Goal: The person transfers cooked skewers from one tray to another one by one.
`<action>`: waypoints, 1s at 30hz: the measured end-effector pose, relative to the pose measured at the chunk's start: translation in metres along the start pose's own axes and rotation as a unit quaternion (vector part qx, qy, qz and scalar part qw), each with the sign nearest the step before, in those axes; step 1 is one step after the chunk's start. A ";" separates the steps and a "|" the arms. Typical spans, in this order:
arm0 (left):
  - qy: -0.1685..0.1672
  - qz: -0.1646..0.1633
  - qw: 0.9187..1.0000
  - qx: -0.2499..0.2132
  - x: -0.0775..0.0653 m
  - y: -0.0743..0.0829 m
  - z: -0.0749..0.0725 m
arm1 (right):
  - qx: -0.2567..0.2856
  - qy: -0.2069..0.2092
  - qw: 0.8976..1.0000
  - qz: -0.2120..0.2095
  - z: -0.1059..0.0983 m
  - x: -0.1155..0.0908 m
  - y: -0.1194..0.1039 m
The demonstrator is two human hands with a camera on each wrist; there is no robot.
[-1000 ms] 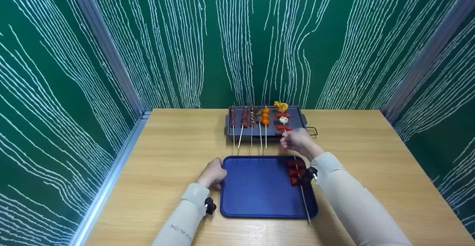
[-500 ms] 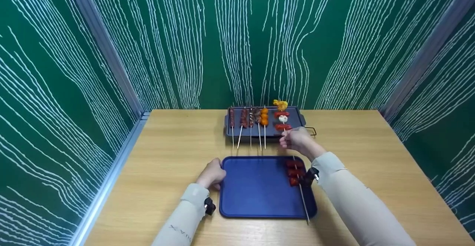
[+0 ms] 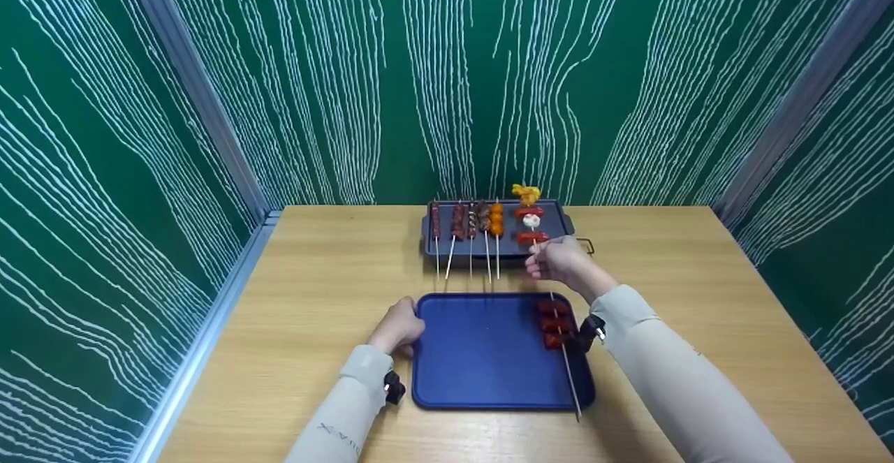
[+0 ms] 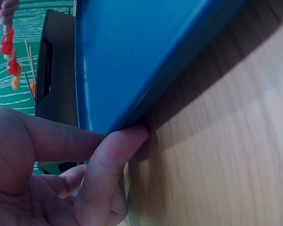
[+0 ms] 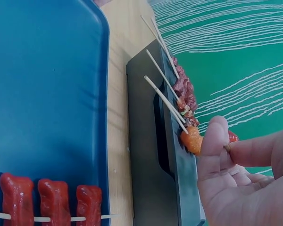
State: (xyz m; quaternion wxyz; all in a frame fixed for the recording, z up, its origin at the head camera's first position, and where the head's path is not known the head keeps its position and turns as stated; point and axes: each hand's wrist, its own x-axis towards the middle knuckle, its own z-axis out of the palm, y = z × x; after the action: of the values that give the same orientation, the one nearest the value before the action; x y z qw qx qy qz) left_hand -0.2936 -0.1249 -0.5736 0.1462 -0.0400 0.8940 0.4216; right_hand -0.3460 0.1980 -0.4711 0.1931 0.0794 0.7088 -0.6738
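Note:
My left hand (image 3: 399, 325) grips the left rim of a blue tray (image 3: 489, 362); in the left wrist view its thumb and fingers (image 4: 118, 146) pinch the tray's corner edge. My right hand (image 3: 564, 260) pinches the stick end of a mixed skewer (image 3: 531, 221) with red pieces, a white round one and a yellow tip. That skewer hangs over the right part of a dark grill plate (image 3: 561, 224), and the left wrist view shows it raised above. Along the tray's right side lies a skewer of red chunks (image 3: 554, 325), partly below my right wrist.
Several meat skewers (image 3: 457, 222) and an orange ball skewer (image 3: 496, 220) lie on the grill's left half, sticks over its front edge. A wire handle (image 3: 588, 245) juts from its right side. Green patterned walls (image 3: 314, 86) enclose the wooden table (image 3: 328, 260).
The mixed skewer's food end has risen slightly in my right hand, which stays over the grill's front right. My left hand and the tray hold still.

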 end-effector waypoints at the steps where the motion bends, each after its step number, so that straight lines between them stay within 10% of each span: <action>1: 0.001 0.000 1.000 0.000 0.000 0.000 0.000 | -0.003 -0.001 1.000 0.000 0.000 0.000 0.000; 30: -0.002 -0.002 1.000 0.005 -0.003 0.005 -0.001 | -0.014 -0.032 0.999 -0.007 -0.011 -0.016 -0.006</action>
State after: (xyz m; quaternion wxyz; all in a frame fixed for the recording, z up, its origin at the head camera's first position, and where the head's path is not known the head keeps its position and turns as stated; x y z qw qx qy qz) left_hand -0.2918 -0.1225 -0.5688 0.1493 -0.0402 0.8958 0.4168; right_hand -0.3357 0.2105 -0.4599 0.2120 0.0496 0.7124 -0.6671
